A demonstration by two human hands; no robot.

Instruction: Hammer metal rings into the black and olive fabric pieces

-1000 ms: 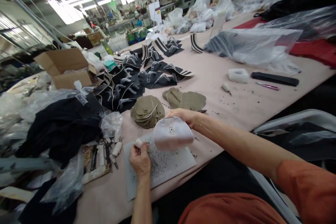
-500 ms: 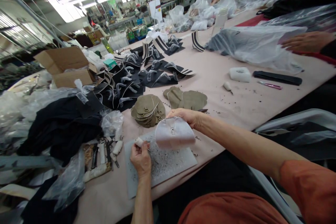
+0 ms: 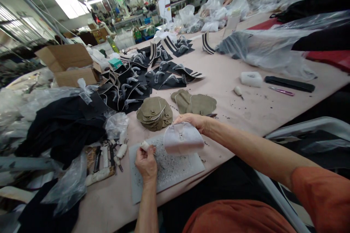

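Note:
My left hand (image 3: 147,162) is closed around a white-wrapped handle (image 3: 144,145) above the left part of a grey board (image 3: 169,180) strewn with dark specks. With my right hand (image 3: 193,121) I grip the upper edge of a pale, rounded flap (image 3: 183,142), its light underside and a small metal fitting facing me. The flap hangs over the board's upper right part. Just beyond the board lies a stack of olive flaps (image 3: 153,113) with metal rings, and more olive pieces (image 3: 195,103) lie to its right.
Black pieces with striped straps (image 3: 161,76) cover the table's far middle. Wrapped tools (image 3: 105,158), dark cloth (image 3: 65,127) and an open cardboard box (image 3: 67,63) are at the left. An awl (image 3: 238,92), a white block (image 3: 251,79) and plastic-covered material (image 3: 262,49) lie right.
The other person's hand at the right edge has left the plastic-covered material, and a dark sleeve shows there. My hands keep their holds, with the flap very slightly shifted.

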